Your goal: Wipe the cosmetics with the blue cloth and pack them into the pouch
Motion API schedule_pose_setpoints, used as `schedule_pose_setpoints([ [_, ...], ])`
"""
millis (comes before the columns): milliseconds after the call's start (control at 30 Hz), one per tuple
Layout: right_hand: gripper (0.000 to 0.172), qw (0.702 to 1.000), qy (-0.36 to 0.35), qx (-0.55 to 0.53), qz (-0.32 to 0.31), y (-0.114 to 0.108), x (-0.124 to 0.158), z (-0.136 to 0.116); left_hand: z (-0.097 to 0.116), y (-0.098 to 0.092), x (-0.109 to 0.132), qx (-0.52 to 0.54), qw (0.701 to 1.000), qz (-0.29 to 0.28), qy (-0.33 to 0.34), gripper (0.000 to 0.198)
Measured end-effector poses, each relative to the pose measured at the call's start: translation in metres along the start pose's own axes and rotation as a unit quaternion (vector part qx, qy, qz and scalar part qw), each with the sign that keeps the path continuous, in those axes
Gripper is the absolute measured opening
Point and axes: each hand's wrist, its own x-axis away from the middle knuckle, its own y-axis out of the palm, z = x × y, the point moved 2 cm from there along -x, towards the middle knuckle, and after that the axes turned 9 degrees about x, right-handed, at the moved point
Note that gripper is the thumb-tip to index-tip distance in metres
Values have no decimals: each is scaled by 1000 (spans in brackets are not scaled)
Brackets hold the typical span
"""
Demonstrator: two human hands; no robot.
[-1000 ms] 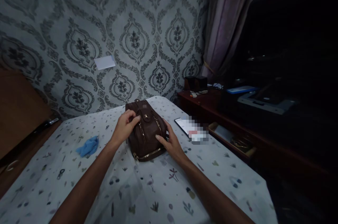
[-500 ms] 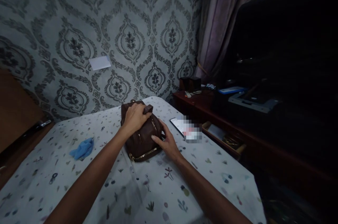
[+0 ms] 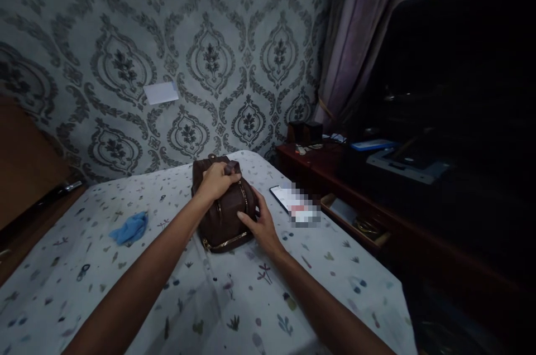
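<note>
A dark brown bag [image 3: 228,215] with gold zips lies on the white patterned cloth in the middle of the view. My left hand [image 3: 218,179] is on top of the bag, its fingers closed on the small handle strap near the upper zip. At the bag's right side, my right hand [image 3: 262,224] grips the edge, the thumb on the front face and the fingers partly hidden behind it.
On the cloth [image 3: 201,310] lie a blue cloth [image 3: 130,228] to the left and a phone [image 3: 288,204] to the right. A dark red desk [image 3: 310,162] with an open drawer [image 3: 355,221] stands at the right. Behind is a patterned wall.
The view has shifted slightly. My left hand has closed more around the strap and the strap has tilted a little; my right hand stays at the bag's side.
</note>
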Motion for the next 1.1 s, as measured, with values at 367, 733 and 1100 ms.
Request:
schedule_pose_setpoints([
  [367, 75, 1000, 7, 12, -11, -1, 0, 4, 5, -31, 17, -1, 993, -36, 108, 18],
  [733, 52, 918, -214, 315, 107, 1, 18, -16, 5, -48, 57, -160, 980, 27, 115, 7],
  [1100, 56, 845, -367, 381, 84, 7, 21, -31, -5, -52, 50, -82, 991, 44, 93, 23],
])
